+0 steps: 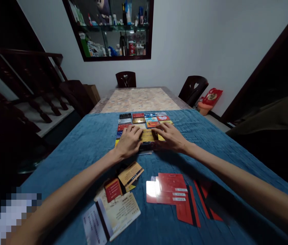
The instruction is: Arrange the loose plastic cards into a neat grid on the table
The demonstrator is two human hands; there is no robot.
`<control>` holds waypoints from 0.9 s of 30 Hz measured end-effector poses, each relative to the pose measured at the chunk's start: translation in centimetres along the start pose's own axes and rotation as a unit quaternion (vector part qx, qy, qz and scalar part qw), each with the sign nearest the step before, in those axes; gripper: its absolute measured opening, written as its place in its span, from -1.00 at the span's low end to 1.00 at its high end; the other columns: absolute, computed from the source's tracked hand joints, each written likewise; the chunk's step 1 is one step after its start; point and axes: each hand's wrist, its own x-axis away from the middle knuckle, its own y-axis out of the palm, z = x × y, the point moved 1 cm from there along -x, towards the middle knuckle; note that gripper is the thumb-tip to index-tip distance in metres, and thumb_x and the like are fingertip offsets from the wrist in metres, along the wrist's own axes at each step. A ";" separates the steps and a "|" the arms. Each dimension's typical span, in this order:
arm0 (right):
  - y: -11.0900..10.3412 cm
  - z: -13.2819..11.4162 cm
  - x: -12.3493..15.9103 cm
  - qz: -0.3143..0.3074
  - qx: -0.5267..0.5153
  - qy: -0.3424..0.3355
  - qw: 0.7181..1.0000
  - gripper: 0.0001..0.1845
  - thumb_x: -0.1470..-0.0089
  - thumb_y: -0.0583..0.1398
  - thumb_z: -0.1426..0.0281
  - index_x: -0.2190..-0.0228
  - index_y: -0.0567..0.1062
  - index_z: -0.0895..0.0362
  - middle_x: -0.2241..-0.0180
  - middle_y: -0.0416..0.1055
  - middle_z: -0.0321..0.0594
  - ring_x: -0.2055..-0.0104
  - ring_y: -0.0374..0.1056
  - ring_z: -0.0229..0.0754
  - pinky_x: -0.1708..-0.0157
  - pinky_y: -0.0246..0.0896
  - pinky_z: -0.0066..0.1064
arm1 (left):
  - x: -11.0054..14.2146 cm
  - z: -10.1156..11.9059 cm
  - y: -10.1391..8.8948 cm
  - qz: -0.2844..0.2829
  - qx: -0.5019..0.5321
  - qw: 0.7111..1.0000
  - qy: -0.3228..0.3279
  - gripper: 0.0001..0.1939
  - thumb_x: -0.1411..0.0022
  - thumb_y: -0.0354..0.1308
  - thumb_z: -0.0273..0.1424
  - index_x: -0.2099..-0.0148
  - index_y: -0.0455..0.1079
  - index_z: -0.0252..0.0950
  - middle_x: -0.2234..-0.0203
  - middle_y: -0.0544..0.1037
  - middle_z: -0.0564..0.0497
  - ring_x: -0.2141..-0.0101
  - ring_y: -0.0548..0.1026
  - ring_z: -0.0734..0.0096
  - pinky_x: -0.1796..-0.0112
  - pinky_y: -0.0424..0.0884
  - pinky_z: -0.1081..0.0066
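Note:
A gold plastic card (147, 135) is held level between my two hands, just above the near edge of a grid of cards. My left hand (129, 140) is closed on its left end, and my right hand (170, 137) pinches its right end. Beyond them lie rows of colourful cards, among them a black card (125, 116), a red card with a white heart (163, 118) and an orange card (153, 125). My hands hide part of the nearer rows. Closer to me are a loose pile with a tan card (131, 175) and several overlapping red cards (171, 182).
A blue cloth (82, 146) covers the near part of the table, and a patterned top (139, 98) shows beyond it. Dark chairs (193, 89) stand around. A glass-shelved wall cabinet (115, 59) is behind; a red bag (212, 96) stands at right.

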 end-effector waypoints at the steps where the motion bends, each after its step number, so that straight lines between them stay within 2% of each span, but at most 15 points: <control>1: 0.3 0.4 -0.4 -0.003 -0.006 0.000 1.000 -0.56 -0.18 0.19 0.26 -0.05 0.43 0.19 0.04 0.40 0.06 0.05 0.21 0.07 0.06 0.26 -0.07 | -0.4 -0.4 0.1 -0.004 0.004 1.000 -0.009 -0.54 -0.19 0.19 -0.42 -0.15 0.32 -0.31 -0.09 0.45 -0.18 -0.10 0.29 0.01 -0.06 0.30 0.05; 7: 2.7 2.9 -2.9 -0.034 -0.038 0.024 0.998 -0.70 -0.17 0.21 0.32 0.07 0.52 0.12 0.07 0.47 -0.03 0.07 0.24 0.04 0.04 0.21 -0.10 | -3.0 -3.6 1.8 -0.017 0.039 0.998 -0.056 -0.69 -0.17 0.18 -0.45 0.01 0.43 -0.29 0.01 0.53 -0.13 -0.04 0.33 0.03 -0.03 0.33 0.06; 10: 4.2 4.2 -4.2 -0.053 -0.057 0.043 0.996 -0.75 -0.16 0.22 0.35 0.12 0.55 0.10 0.07 0.49 -0.04 0.06 0.26 0.03 0.02 0.17 -0.12 | -4.4 -5.3 2.8 -0.009 0.056 0.996 -0.072 -0.71 -0.16 0.16 -0.49 0.04 0.45 -0.28 0.03 0.54 -0.12 -0.03 0.33 0.04 -0.02 0.33 0.07; 17: 6.8 6.5 -6.8 -0.096 -0.081 0.090 0.988 -0.70 -0.18 0.19 0.31 0.09 0.57 0.16 0.03 0.50 -0.01 0.06 0.29 0.02 0.01 0.11 -0.19 | -7.3 -8.3 4.4 -0.051 0.069 0.988 -0.131 -0.68 -0.12 0.17 -0.44 0.03 0.46 -0.27 -0.02 0.54 -0.10 -0.07 0.32 -0.02 0.00 0.31 0.05; 27: 9.1 8.2 -8.8 -0.174 -0.047 0.181 0.967 -0.66 -0.22 0.16 0.28 0.03 0.55 0.12 0.01 0.52 -0.04 0.02 0.30 0.03 0.04 0.08 -0.23 | -10.3 -11.3 6.7 -0.080 0.065 0.981 -0.166 -0.62 -0.09 0.18 -0.39 0.00 0.48 -0.26 0.07 0.55 -0.12 -0.10 0.31 -0.01 -0.04 0.28 0.09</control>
